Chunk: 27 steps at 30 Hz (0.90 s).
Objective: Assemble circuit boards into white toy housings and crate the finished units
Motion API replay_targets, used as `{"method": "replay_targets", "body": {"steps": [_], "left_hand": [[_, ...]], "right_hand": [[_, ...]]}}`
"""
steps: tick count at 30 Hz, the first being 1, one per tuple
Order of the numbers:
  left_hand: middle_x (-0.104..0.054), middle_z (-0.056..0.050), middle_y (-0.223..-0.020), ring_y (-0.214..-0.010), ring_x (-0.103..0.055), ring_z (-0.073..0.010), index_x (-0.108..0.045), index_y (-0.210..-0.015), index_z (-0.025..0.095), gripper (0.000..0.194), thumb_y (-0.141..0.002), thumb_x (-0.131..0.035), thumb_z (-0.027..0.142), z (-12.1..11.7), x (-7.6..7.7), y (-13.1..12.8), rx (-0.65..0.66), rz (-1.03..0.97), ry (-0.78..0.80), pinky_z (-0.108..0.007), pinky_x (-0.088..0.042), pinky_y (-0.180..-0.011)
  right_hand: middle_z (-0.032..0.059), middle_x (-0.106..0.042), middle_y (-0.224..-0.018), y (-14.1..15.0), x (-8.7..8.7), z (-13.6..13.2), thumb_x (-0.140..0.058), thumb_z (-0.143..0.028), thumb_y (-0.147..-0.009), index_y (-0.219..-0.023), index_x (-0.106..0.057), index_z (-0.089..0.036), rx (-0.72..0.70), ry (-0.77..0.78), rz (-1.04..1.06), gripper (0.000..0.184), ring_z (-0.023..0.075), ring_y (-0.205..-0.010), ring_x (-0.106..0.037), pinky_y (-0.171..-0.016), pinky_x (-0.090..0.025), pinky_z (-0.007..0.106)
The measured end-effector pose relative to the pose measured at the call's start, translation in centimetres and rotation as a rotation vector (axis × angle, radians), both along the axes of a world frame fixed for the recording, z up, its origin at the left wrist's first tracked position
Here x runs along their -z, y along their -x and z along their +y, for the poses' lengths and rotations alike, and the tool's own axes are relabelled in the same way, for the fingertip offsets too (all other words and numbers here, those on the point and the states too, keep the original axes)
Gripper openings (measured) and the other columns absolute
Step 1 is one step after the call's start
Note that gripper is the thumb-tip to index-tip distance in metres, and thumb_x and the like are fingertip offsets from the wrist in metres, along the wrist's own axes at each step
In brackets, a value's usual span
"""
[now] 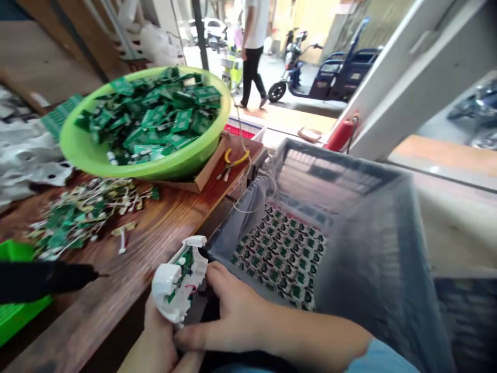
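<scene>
A white plastic housing (163, 290) with a green circuit board (185, 267) and a thin red wire inside is held tilted at the table's front edge. My left hand (157, 331) is closed around its lower left side. From the right, my right hand (233, 305) grips the same housing, fingers at its right edge and thumb low near my left hand; part of this grip is hidden. To the left, a dark screwdriver-like tool (50, 280) with a thin tip points over the wooden table (128, 295).
A lime-green basin (155, 166) piled with circuit boards stands behind small wired boards (77, 217). Yellow-handled pliers (233, 163) lie beside it. At right, a grey crate (373, 248) holds rows of board-fitted parts (279, 248). A green bin (23, 316) sits left. A person walks outside.
</scene>
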<state>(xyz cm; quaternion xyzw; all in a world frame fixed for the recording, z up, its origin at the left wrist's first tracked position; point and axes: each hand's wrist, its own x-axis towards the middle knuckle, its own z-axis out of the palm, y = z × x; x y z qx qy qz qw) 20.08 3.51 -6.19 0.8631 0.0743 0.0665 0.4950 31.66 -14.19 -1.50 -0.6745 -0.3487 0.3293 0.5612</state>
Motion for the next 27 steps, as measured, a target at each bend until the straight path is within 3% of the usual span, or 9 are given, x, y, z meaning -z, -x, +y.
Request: {"method": "replay_targets", "body": {"steps": [3,7,10,13,16,19,21,24,27], "left_hand": [[-0.062,-0.013,-0.123,-0.102,-0.066,-0.0355,-0.014,-0.149,0.025,0.089,-0.076,-0.065,0.028,-1.1,-0.1,-1.8,0.049,0.032,-0.084,-0.045,-0.059,-0.083],[-0.051,-0.015,-0.139,-0.122,-0.052,-0.0394,-0.004,-0.151,0.025,0.098,-0.073,-0.064,0.019,-3.0,-2.0,-3.3,0.121,0.095,-0.143,-0.051,-0.051,-0.096],[-0.043,-0.012,-0.146,-0.132,-0.04,-0.0399,-0.009,-0.15,0.03,0.092,-0.075,-0.061,0.021,-4.1,-3.3,-5.0,0.201,0.157,-0.174,-0.055,-0.04,-0.106],[-0.024,-0.014,-0.156,-0.139,-0.028,-0.0375,-0.005,-0.151,0.024,0.082,-0.082,-0.049,0.024,-4.9,-4.3,-6.9,0.294,0.192,-0.186,-0.056,-0.029,-0.11],[-0.022,-0.017,-0.156,-0.139,-0.029,-0.0326,0.002,-0.15,0.018,0.073,-0.089,-0.037,0.024,-5.1,-5.2,-9.2,0.379,0.194,-0.339,-0.053,-0.034,-0.108],[-0.04,-0.021,-0.147,-0.134,-0.037,-0.036,-0.023,-0.146,0.01,0.062,-0.09,-0.041,0.027,-5.0,-6.2,-12.4,0.435,0.105,-0.727,-0.053,-0.044,-0.101],[-0.05,-0.025,-0.138,-0.131,-0.04,-0.0419,-0.044,-0.134,0.001,0.053,-0.087,-0.04,0.025,-5.0,-6.5,-15.1,0.388,-0.005,-0.942,-0.058,-0.044,-0.099],[-0.051,-0.028,-0.135,-0.129,-0.041,-0.0447,-0.05,-0.129,-0.005,0.052,-0.085,-0.04,0.021,-5.5,-6.3,-19.1,0.28,-0.049,-1.115,-0.059,-0.044,-0.099],[-0.049,-0.026,-0.138,-0.128,-0.043,-0.0434,-0.049,-0.13,-0.005,0.05,-0.086,-0.04,0.016,-6.1,-5.9,-22.0,0.269,-0.06,-1.216,-0.055,-0.044,-0.098]], "right_hand": [[0.0057,-0.057,-0.109,-1.2,0.7,-0.9,-0.079,-0.048,-0.06,-0.118,-0.056,-0.021,0.093,0.028,-0.015,0.068,0.0209,-0.099,-0.057,-0.091,-0.048,0.033],[0.0062,-0.059,-0.11,-2.3,1.6,-2.0,-0.078,-0.042,-0.062,-0.118,-0.054,-0.021,0.17,-0.002,0.038,0.065,0.0225,-0.1,-0.059,-0.089,-0.049,0.034],[0.0046,-0.061,-0.114,-3.0,2.5,-2.3,-0.076,-0.03,-0.065,-0.13,-0.042,-0.024,0.204,-0.142,0.118,0.074,0.0208,-0.103,-0.06,-0.093,-0.048,0.034],[0.0056,-0.062,-0.114,-3.6,4.3,-2.5,-0.071,-0.022,-0.067,-0.136,-0.031,-0.022,0.266,-0.335,0.156,0.08,0.0184,-0.103,-0.061,-0.095,-0.047,0.034],[0.0098,-0.06,-0.118,-4.2,7.0,-3.1,-0.069,-0.025,-0.067,-0.137,-0.027,-0.021,0.4,-0.378,0.146,0.082,0.0206,-0.105,-0.06,-0.095,-0.047,0.037],[0.0124,-0.057,-0.124,-4.7,10.3,-4.2,-0.07,-0.028,-0.068,-0.133,-0.03,-0.021,0.523,-0.29,0.189,0.077,0.0216,-0.107,-0.06,-0.096,-0.047,0.038],[0.0135,-0.056,-0.125,-4.7,12.7,-5.1,-0.07,-0.029,-0.069,-0.13,-0.032,-0.02,0.573,-0.222,0.216,0.072,0.0222,-0.109,-0.06,-0.098,-0.046,0.04],[0.0127,-0.06,-0.117,-4.3,16.8,-6.5,-0.072,-0.033,-0.071,-0.125,-0.037,-0.019,0.623,-0.098,0.259,0.066,0.023,-0.106,-0.061,-0.097,-0.046,0.043],[0.0104,-0.061,-0.115,-3.7,21.0,-8.0,-0.071,-0.033,-0.075,-0.122,-0.043,-0.017,0.674,0.044,0.293,0.057,0.0223,-0.106,-0.061,-0.099,-0.045,0.045]]}}
